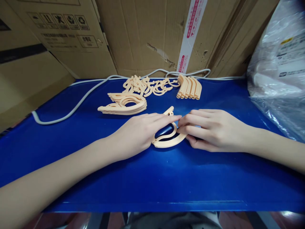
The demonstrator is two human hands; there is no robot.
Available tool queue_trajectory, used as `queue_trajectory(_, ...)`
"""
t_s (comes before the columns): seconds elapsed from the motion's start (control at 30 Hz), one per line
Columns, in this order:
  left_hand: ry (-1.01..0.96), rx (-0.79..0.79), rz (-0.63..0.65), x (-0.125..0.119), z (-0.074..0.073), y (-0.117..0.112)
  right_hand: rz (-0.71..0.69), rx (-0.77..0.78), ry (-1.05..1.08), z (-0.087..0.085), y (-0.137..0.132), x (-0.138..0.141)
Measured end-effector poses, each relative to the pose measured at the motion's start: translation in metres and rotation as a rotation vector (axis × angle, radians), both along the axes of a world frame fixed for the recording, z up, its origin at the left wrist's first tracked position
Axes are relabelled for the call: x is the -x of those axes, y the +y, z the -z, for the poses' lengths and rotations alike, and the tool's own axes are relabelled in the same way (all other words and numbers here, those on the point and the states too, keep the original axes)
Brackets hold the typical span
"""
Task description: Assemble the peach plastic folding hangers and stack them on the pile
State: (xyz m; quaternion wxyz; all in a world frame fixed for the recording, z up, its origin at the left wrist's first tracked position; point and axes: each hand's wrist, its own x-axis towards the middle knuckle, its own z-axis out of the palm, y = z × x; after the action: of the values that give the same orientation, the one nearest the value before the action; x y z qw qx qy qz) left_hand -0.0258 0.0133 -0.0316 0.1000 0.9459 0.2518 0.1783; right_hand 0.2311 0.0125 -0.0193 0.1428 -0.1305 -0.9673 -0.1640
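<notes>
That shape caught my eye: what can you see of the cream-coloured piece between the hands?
The cream-coloured piece looks like plastic. A thick curved bar forms its near side, a thinner curved strip runs inside it, and a narrow end juts out beyond. It is low over the blue table; whether it touches is unclear. The left hand covers part of it, and the right hand grips its right side.

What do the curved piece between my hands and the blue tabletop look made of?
Curved piece: probably molded plastic with a smooth, satin finish, given its even cream color and rounded edges. Blue tabletop: glossy, perhaps plastic sheeting or paint; it shows blurry highlights.
</notes>
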Motion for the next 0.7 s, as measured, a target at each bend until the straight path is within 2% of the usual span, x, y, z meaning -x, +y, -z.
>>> queue_trajectory(0.23,-0.043,0.093,0.024,0.0009,0.0011,0.0029,0.005,-0.160,-0.014,-0.0045,0.0013,-0.0034)
queue_trajectory(0.57,-0.082,0.018,0.052,-0.0023,-0.0020,0.0011,0.027,-0.119,0.056,-0.0065,0.0036,-0.0052)
queue_trajectory(0.7,-0.043,-0.032,0.045,-0.0030,-0.0014,0.0019,0.091,-0.254,0.157,-0.0062,0.0023,-0.0047)
